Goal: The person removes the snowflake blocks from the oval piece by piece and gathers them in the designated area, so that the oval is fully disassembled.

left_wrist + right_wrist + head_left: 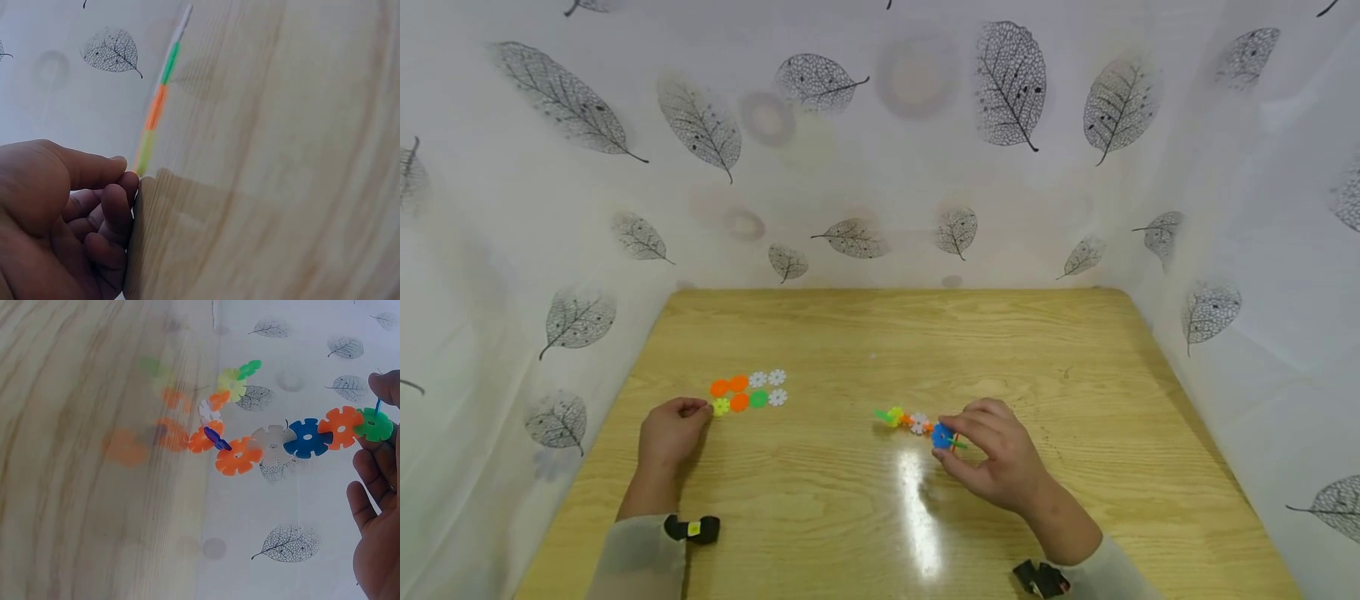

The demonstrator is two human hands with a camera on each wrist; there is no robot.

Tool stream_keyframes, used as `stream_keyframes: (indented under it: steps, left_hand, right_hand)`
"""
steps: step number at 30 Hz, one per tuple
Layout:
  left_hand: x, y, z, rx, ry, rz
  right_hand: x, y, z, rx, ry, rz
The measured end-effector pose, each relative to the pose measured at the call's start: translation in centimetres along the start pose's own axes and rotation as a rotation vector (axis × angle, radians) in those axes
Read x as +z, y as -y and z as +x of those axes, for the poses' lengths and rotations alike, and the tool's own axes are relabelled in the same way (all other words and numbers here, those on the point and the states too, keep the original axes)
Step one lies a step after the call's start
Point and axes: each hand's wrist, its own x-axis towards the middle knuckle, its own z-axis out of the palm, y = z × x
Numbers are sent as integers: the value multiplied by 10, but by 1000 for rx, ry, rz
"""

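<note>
My right hand (pixel 1000 454) pinches the end of a chain of interlocked plastic snowflake discs, at a blue disc (pixel 942 435). In the right wrist view that blue disc (pixel 378 406) is edge-on beside a green disc (pixel 374 424). The chain (pixel 307 439) curves away through blue, white, orange, purple and yellow discs to a green end. My left hand (pixel 673 433) has thumb and index finger together at the left edge of a yellow-green snowflake disc (pixel 721 407), seeming to pinch it. The left wrist view shows this disc (pixel 145 150) edge-on, right at the fingertips.
Two short rows of loose discs lie at the table's left: orange discs (pixel 739 383), a green disc (pixel 758 399) and white discs (pixel 777 377). The wooden table (pixel 865 333) meets a leaf-patterned cloth (pixel 880 167) at its back and sides.
</note>
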Motion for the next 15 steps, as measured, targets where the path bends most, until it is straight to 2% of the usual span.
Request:
stream_keyframes:
  steps: [15]
  left_hand:
    - [1,-7,-4,-23,26,-10]
  right_hand:
    - [-3,-1,0,-11,-7,-4]
